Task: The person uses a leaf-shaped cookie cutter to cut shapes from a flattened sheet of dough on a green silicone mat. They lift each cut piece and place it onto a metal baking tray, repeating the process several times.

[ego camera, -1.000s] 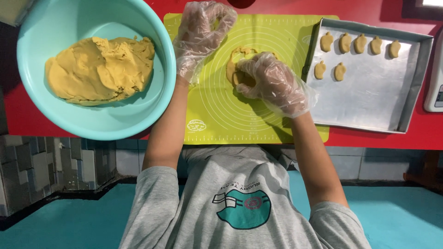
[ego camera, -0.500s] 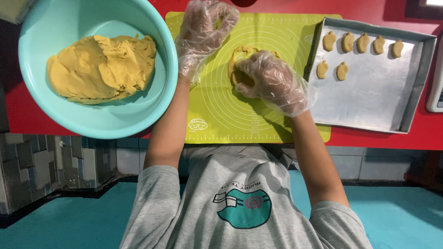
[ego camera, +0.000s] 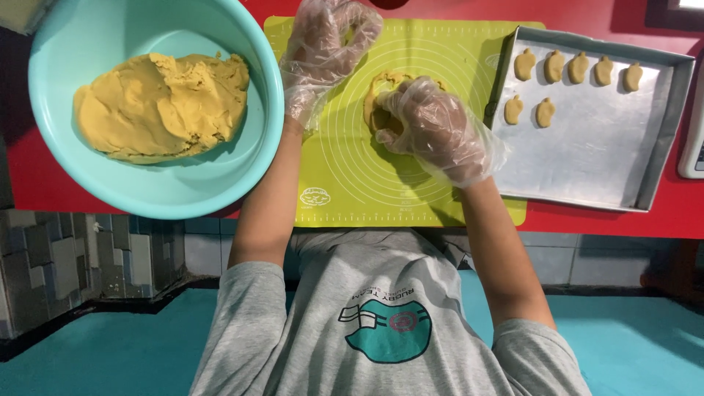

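Head view is showing my right hand, in a clear plastic glove, curling down over a flattened patch of yellow dough on the green silicone baking mat; the fingers are bending onto the dough and pressing it, though I cannot tell whether they are closing around a piece. My left hand, gloved the same way, is hovering at ten o'clock from the right one, thumb and forefinger forming a loose ring, and I cannot tell whether anything is sitting between them. At three o'clock from the dough patch a metal baking tray is lying just beside the mat, carrying seven small shaped dough pieces in two rows along its far edge. At nine o'clock a turquoise mixing bowl is holding a big lump of the same dough. Everything is resting on a red countertop.
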